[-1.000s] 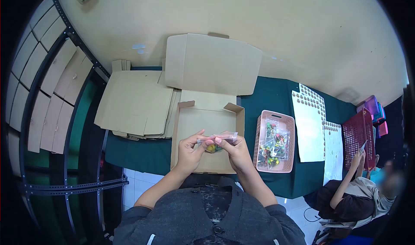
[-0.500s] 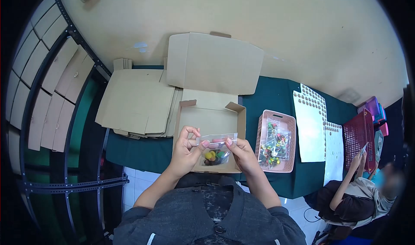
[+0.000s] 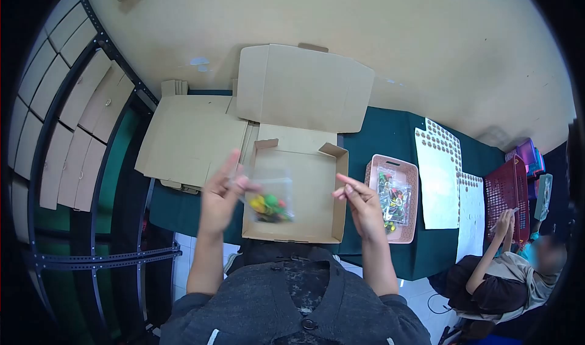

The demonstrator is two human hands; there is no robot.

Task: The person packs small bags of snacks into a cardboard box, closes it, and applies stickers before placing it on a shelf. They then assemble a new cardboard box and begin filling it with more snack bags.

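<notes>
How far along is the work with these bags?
The cardboard box already looks folded into shape, its lid open. In hand: the left hand holds a blurred bag of colorful pieces over it; the right hand looks free. Probably left: setting that bag down, closing the lid, perhaps handling the bags in the pink basket.

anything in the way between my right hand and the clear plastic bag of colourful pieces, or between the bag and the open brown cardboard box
Nothing visible is between the right hand and the bag, or between the bag and the box below.
</notes>
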